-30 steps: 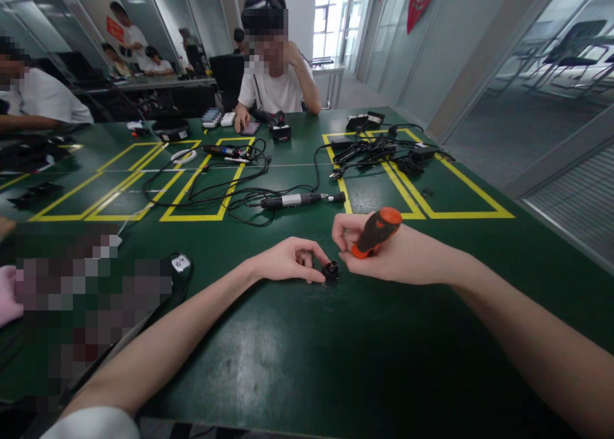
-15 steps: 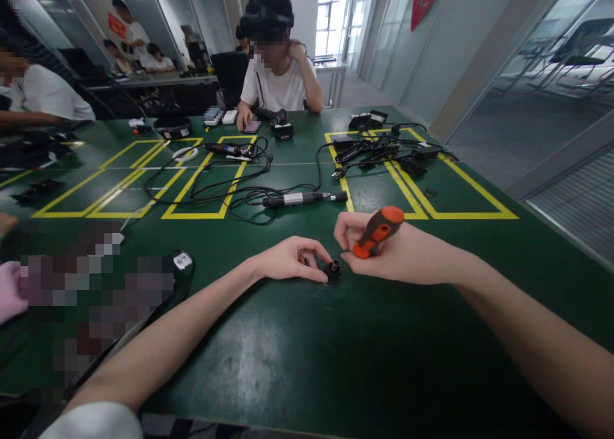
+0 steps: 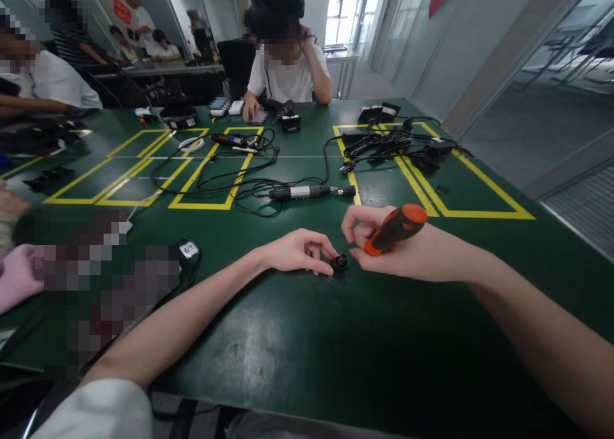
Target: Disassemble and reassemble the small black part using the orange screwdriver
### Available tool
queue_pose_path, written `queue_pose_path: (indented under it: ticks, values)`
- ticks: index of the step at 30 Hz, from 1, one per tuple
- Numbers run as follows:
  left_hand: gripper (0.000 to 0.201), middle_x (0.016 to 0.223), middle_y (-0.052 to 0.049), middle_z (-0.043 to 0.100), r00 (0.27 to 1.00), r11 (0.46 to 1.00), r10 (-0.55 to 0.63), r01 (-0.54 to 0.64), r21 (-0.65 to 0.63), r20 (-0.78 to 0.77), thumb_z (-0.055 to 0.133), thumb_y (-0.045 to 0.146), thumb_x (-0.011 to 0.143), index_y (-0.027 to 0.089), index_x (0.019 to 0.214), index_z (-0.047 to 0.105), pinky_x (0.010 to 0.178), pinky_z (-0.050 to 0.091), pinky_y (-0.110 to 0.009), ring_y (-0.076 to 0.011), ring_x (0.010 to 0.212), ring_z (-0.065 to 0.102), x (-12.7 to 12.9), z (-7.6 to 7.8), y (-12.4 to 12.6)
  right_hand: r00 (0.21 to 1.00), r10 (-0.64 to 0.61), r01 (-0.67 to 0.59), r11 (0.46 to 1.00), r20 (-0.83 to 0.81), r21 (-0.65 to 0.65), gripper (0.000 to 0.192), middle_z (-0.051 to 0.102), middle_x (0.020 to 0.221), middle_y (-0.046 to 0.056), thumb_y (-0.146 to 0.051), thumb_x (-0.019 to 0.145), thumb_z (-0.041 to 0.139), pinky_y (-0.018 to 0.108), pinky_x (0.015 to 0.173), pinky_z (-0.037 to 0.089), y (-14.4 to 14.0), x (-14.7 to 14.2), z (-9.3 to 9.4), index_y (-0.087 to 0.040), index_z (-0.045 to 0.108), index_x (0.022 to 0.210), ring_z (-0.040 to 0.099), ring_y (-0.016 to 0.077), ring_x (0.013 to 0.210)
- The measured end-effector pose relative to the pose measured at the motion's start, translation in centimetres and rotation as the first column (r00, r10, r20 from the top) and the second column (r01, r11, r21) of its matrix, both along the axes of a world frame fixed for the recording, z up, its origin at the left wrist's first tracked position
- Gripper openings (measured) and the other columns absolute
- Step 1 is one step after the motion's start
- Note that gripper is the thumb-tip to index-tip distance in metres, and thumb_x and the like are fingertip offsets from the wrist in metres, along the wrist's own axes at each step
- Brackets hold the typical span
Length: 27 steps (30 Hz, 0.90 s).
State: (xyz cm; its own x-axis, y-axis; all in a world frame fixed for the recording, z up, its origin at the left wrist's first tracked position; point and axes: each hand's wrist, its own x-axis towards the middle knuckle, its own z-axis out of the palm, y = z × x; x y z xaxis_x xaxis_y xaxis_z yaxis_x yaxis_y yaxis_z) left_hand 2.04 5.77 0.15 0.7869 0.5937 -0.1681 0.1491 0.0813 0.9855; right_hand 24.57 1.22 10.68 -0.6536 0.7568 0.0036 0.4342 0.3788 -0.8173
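Head view: our left hand (image 3: pixel 298 252) pinches the small black part (image 3: pixel 339 265) on the green surface (image 3: pixel 297 356), as a second ago. Right hand (image 3: pixel 403 250), fingers closed on the orange-handled screwdriver (image 3: pixel 394 228), stays just beside it; only our viewpoint shifted.

I count two bare hands of my own on the dark green table (image 3: pixel 297 362): the left hand (image 3: pixel 297 252) at about 11 o'clock of centre, the right hand (image 3: pixel 407 255) at 1 o'clock. Between them sits one small black round fitting (image 3: pixel 339 266). One orange-and-black screwdriver handle (image 3: pixel 396 228) lies in my right hand. One slim black-and-silver powered pen tool (image 3: pixel 307 192) lies at 12 o'clock. I make out five yellow taped rectangles (image 3: pixel 220 170) on the tabletop, though those at 10 o'clock overlap and are hard to separate. One person in a white T-shirt (image 3: pixel 288 74) sits opposite at 12 o'clock; one more white-sleeved person (image 3: pixel 52 87) sits at 10 o'clock.
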Motion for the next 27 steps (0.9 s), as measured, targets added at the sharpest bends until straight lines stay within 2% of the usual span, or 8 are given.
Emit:
queue_pose_path:
  ticks: [4,7,10,15,21,27]
  values:
    - [0.048,0.064,0.002,0.071,1.000,1.000,-0.023,0.022,0.021,0.021,0.095,0.042,0.066,0.012,0.099,0.075,0.049,0.040,-0.016,-0.0060,0.051,0.058,0.01,-0.07,0.09,1.000,-0.014,0.013,0.999,0.020,0.052,0.020,0.049,0.066,-0.007,-0.021,0.077,0.067,0.023,0.052,0.038,-0.16,-0.02,0.07,-0.021,0.055,0.094,0.046,0.0107,0.056]
    - [0.049,0.064,0.002,0.071,0.999,0.999,-0.031,0.031,0.036,0.020,0.094,0.042,0.068,0.011,0.101,0.075,0.049,0.040,-0.016,-0.0063,0.051,0.059,-0.04,-0.16,0.18,0.999,-0.025,0.022,0.996,0.038,0.088,0.015,0.047,0.064,-0.007,-0.020,0.078,0.064,0.023,0.052,0.037,-0.21,-0.13,0.00,-0.021,0.057,0.091,0.045,0.0106,0.055]
    - [0.049,0.064,0.002,0.071,0.999,0.999,-0.032,0.031,0.044,0.012,0.094,0.042,0.068,0.011,0.102,0.075,0.051,0.041,-0.016,-0.0066,0.052,0.060,-0.08,-0.10,0.17,0.999,-0.032,0.029,0.998,0.044,0.064,0.013,0.048,0.062,-0.008,-0.022,0.080,0.062,0.024,0.053,0.037,-0.15,-0.18,-0.04,-0.021,0.057,0.091,0.045,0.0108,0.053]
    - [0.050,0.062,0.002,0.070,1.000,0.999,-0.016,0.016,0.034,0.002,0.094,0.044,0.066,0.011,0.099,0.075,0.050,0.039,-0.016,-0.0061,0.051,0.058,-0.03,0.20,-0.02,0.998,-0.016,0.013,0.998,0.057,0.054,0.020,0.049,0.065,-0.007,-0.020,0.076,0.063,0.023,0.053,0.037,-0.17,-0.12,0.11,-0.021,0.057,0.095,0.046,0.0110,0.055]
    - [0.048,0.060,0.003,0.068,1.000,0.999,-0.017,0.017,0.040,-0.007,0.094,0.041,0.068,0.012,0.101,0.075,0.049,0.037,-0.016,-0.0055,0.048,0.056,-0.08,0.17,0.03,1.000,0.003,-0.003,1.000,0.007,0.014,0.011,0.040,0.054,-0.012,-0.016,0.079,0.062,0.023,0.051,0.032,-0.17,-0.10,-0.22,-0.022,0.055,0.086,0.035,0.0084,0.049]
    - [0.050,0.057,0.004,0.067,1.000,1.000,-0.009,0.010,0.029,-0.027,0.094,0.043,0.067,0.012,0.101,0.076,0.048,0.036,-0.017,-0.0055,0.047,0.054,-0.13,0.14,0.05,1.000,-0.010,0.010,1.000,-0.020,-0.013,0.015,0.047,0.059,-0.009,-0.023,0.079,0.068,0.023,0.052,0.034,-0.19,-0.17,0.20,-0.021,0.057,0.089,0.042,0.0097,0.052]
